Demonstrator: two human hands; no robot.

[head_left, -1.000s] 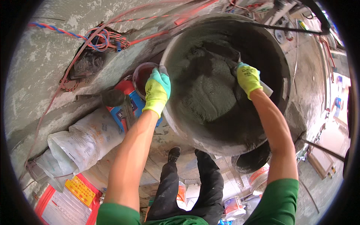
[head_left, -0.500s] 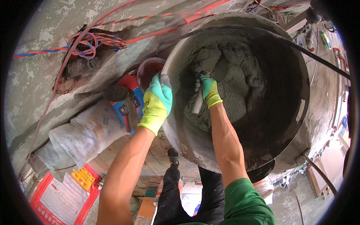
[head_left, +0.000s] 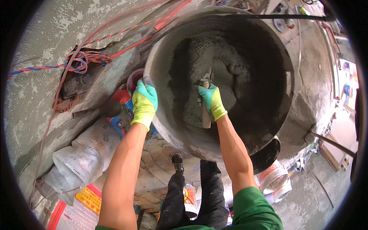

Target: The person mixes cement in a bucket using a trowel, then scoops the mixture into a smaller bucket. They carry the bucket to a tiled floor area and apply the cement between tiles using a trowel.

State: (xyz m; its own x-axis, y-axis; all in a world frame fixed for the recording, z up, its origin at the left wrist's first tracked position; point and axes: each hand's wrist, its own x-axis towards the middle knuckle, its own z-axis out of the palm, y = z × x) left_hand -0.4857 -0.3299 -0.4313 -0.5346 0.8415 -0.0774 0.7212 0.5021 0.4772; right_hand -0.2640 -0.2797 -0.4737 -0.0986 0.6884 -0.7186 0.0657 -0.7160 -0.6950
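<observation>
A large round tub (head_left: 160,122) stands before me with wet grey mortar (head_left: 209,51) inside. My left hand (head_left: 145,99), in a yellow and teal glove, is closed on the tub's left rim. Down in the tub, my right hand (head_left: 212,99), gloved the same way, grips a trowel by its handle (head_left: 207,119). The handle's end points toward me, while the trowel's metal part reaches away into the mortar. Most of its blade is hidden by the mortar.
Left of the tub are a dark red bucket (head_left: 133,78), a dirt-covered round tool (head_left: 110,109) and whitish sacks (head_left: 86,147). Red and blue twisted wires (head_left: 80,62) lie along the wall. A black bar (head_left: 268,16) crosses the tub's far side. White buckets (head_left: 274,176) stand at right.
The view has shifted, so the tub appears further left. My right hand and the trowel have come slightly nearer, with the handle now more upright in view. My left hand stays on the rim.
</observation>
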